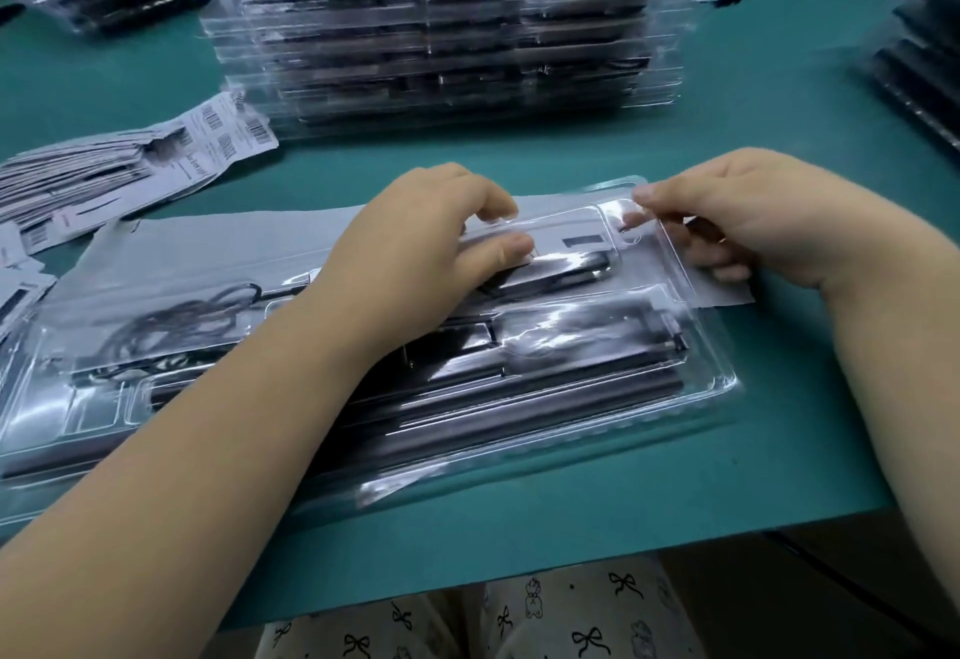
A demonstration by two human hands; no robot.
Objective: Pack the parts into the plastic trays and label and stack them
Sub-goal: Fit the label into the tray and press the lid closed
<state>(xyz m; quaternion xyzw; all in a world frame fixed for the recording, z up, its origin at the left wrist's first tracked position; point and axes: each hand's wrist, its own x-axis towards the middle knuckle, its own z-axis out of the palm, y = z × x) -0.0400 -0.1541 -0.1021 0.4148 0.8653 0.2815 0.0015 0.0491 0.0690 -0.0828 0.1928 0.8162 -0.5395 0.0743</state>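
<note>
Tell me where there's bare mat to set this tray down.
Bare mat lies between the middle stack and the right-hand stack, and along the near edge below the tray. The left is crowded with label cards.

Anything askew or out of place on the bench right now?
The label cards at the left are slumped into a loose, fanned heap, not squared. The tray stack behind leans slightly. Nothing looks spilled or damaged.

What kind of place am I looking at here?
Probably a packing bench in a factory: tall stacks of filled clear trays at the back, a heap of barcoded cards on the left, all on a green table.
</note>
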